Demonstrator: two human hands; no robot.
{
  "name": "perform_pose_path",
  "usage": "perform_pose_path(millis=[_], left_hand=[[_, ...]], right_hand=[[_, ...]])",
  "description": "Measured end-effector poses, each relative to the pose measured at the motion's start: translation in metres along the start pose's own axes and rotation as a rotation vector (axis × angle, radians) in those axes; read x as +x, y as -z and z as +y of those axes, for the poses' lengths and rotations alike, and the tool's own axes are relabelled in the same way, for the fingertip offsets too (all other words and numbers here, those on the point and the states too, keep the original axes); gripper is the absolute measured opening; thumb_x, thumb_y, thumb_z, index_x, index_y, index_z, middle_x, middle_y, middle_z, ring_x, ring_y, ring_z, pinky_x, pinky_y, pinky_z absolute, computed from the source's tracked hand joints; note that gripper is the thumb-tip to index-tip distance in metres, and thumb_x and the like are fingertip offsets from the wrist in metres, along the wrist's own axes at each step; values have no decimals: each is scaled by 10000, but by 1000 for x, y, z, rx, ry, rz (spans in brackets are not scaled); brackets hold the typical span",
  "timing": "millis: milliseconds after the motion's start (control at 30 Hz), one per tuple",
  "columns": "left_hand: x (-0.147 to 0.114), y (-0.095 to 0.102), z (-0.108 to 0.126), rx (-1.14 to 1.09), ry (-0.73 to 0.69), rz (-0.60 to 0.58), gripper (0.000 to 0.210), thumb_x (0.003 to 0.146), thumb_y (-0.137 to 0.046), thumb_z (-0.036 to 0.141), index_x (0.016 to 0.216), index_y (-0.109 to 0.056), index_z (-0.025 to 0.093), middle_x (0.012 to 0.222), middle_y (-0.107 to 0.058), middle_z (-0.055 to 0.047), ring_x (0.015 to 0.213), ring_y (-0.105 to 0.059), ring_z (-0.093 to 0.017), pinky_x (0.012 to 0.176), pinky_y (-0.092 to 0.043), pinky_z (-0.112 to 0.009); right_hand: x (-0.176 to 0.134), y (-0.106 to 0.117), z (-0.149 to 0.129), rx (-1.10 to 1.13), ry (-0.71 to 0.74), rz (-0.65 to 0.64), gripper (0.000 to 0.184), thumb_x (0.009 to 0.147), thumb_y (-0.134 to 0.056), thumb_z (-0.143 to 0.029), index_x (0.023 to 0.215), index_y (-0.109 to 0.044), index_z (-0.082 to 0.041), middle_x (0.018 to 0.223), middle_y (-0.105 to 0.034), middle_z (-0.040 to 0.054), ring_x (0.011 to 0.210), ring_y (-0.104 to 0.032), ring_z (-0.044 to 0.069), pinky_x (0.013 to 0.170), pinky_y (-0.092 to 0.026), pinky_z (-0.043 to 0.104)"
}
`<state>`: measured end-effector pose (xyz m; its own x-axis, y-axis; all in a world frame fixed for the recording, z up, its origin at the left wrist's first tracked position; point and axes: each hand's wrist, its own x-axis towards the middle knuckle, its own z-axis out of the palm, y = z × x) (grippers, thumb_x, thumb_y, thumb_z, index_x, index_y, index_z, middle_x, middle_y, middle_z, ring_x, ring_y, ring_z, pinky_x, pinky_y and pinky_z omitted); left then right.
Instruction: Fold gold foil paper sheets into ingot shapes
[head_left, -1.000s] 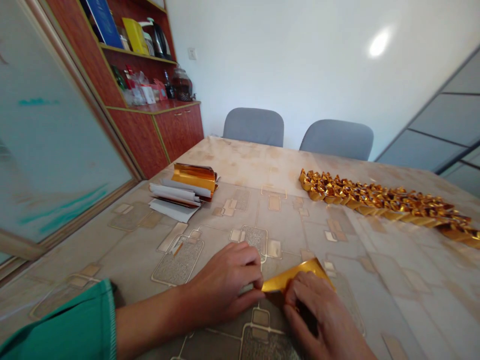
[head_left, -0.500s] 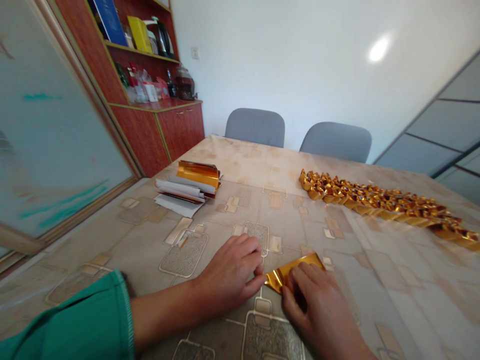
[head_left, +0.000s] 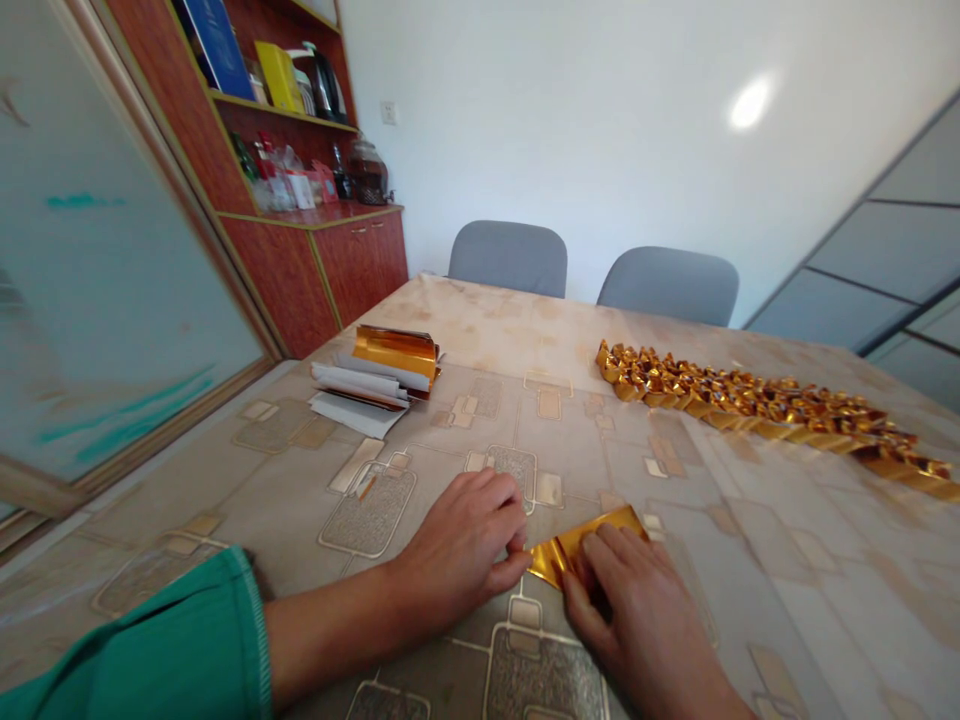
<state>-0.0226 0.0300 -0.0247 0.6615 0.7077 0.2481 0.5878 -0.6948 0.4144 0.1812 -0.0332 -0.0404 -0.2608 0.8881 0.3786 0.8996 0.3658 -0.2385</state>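
A sheet of shiny gold foil paper (head_left: 553,560), folded into a band with a pointed left end, lies on the patterned tablecloth in front of me. My right hand (head_left: 637,600) bears on it with curled fingers, thumb and fingertips gripping its near edge. At the pointed tip, my left hand (head_left: 476,535) pinches the foil between thumb and forefinger, its other fingers curled in. Farther off on the left rests a stack of gold and white paper sheets (head_left: 375,378), some curved. Rows of folded gold foil pieces (head_left: 750,400) stretch along the right side.
The tablecloth (head_left: 450,460) covers a large table. Two grey chairs (head_left: 510,258) stand behind its far edge. At the back left is a reddish wooden cabinet (head_left: 360,255) with bottles and a kettle. A frosted glass door (head_left: 127,250) borders the left side.
Both hands keep almost the same place and hold on the gold foil paper. The whole view has shifted very slightly.
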Motion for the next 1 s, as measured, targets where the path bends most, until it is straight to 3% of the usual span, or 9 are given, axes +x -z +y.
perform_pose_path(millis=[133, 333, 467, 667, 833, 1000], left_hand=[[3, 2, 0, 15, -71, -42, 56, 849, -678, 210, 874, -632, 191, 938, -604, -21, 910, -531, -204, 789, -402, -330], [3, 4, 3, 141, -342, -31, 167, 965, -558, 270, 1086, -665, 314, 1150, -608, -7, 1017, -535, -198, 878, -402, -337], [4, 4, 0, 91, -281, -51, 151, 926, -624, 267, 1019, -718, 340, 1135, -615, -1, 999, -549, -193, 862, -419, -328], [9, 8, -9, -79, -172, -73, 166, 852, -709, 229, 1011, -723, 276, 1063, -627, -20, 1005, -574, -190, 828, -447, -315], [0, 4, 6, 146, -401, 50, 163, 982, -524, 226, 955, -681, 192, 1004, -672, -41, 931, -578, -183, 844, -430, -336], [-11, -5, 23, 317, -536, 42, 231, 1003, -448, 166, 893, -649, 145, 821, -663, -30, 776, -563, -171, 747, -425, -335]], right_hand=[[-1, 0, 2, 2, 40, 23, 146, 880, -525, -191, 754, -465, -232, 679, -563, 5, 607, -524, 191, 597, -321, 306], [-1, 3, 4, -45, 89, 30, 192, 977, -474, -285, 794, -493, -231, 716, -590, 19, 641, -557, 211, 602, -348, 309], [-3, 5, 6, -39, 118, -8, 224, 1009, -438, -309, 830, -544, -227, 759, -622, 33, 681, -577, 222, 616, -374, 317], [-11, 1, 15, -58, 210, 44, 259, 1031, -382, -267, 913, -612, -263, 792, -628, 30, 746, -587, 235, 655, -402, 333], [-12, 2, 21, 38, 198, -65, 83, 940, -568, -183, 917, -607, -252, 856, -634, 30, 786, -601, 236, 661, -437, 332], [-9, 7, 19, 123, 160, -117, 128, 911, -578, -120, 936, -615, -241, 911, -634, 46, 853, -597, 244, 726, -462, 367]])
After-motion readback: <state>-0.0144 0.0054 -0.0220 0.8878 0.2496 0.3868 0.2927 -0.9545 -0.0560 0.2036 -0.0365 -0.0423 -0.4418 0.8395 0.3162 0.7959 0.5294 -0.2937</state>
